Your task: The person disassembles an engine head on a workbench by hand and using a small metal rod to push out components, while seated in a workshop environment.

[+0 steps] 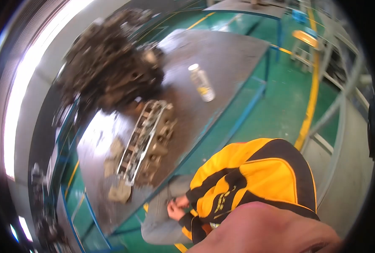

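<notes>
Close together over my grey-trousered lap are my left hand (pixel 175 211) and my right hand (pixel 181 201), with bent fingers pinched at a small dark item I cannot make out. Both lie just off the edge of the metal-topped workbench (pixel 187 130). On that bench, nearest to my hands, rests a long engine cylinder head (pixel 143 139) with a bright machined face and brownish ports on its side. Tan, crumpled-looking pieces (pixel 120 190) lie beside its near end. A clear-and-white bottle (pixel 202 83) with a yellow patch is farther along the bench.
A large, dark, greasy engine (pixel 111 63) fills the bench's far left, blurred. Blue frame bars (pixel 246 109) edge the bench. A stool (pixel 303 44) with an orange top is at the upper right, near grey metal railings (pixel 341 101). Yellow lines (pixel 312 101) cross the green floor.
</notes>
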`<state>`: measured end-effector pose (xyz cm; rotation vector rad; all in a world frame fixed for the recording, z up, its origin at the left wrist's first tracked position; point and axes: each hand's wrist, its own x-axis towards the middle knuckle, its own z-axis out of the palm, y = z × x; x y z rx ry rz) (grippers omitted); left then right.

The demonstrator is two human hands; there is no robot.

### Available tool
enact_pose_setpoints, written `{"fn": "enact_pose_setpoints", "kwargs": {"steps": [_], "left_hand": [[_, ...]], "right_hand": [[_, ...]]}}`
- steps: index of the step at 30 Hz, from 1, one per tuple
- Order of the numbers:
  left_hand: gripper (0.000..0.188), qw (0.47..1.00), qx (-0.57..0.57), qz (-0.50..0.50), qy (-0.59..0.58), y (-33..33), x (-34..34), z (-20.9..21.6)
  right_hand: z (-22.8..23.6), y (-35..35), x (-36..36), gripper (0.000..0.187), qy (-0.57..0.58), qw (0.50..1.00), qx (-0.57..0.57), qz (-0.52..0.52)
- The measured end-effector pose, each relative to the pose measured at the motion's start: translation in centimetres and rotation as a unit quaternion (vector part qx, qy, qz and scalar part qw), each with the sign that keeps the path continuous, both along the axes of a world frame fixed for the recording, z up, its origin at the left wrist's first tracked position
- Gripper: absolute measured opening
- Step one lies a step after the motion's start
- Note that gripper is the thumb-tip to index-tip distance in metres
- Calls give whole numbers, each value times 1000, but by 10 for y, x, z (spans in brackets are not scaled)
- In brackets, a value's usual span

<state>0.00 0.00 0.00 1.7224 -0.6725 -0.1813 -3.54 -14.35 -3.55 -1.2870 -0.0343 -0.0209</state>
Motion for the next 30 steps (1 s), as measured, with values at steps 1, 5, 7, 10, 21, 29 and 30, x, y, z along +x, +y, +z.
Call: {"fn": "enact_pose_setpoints", "kwargs": {"steps": [1, 5, 7, 10, 21, 29, 30], "left_hand": [[20, 1000, -6, 9, 14, -2, 12, 8], [24, 996, -49, 67, 9, -17, 4, 21], [25, 998, -44, 42, 34, -12, 7, 9], [28, 999, -2, 8, 54, -11, 4, 8], [29, 989, -17, 141, -31, -7, -13, 38], [19, 980, -147, 62, 118, -7, -24, 38], [19, 977, -151, 59, 137, -4, -24, 32]], "right_hand": [[13, -3, 5, 27, 9, 1000, -2, -14], [31, -18, -24, 25, 38, 998, -6, -50], [37, -23, -29, 24, 44, 997, -8, -61], [36, -23, -31, 24, 46, 996, -12, -71], [7, -7, -12, 25, -270, 914, -297, -64], [72, 6, -71, 30, 63, 997, 50, -5], [82, 4, -75, 30, 45, 998, 39, -22]]}}
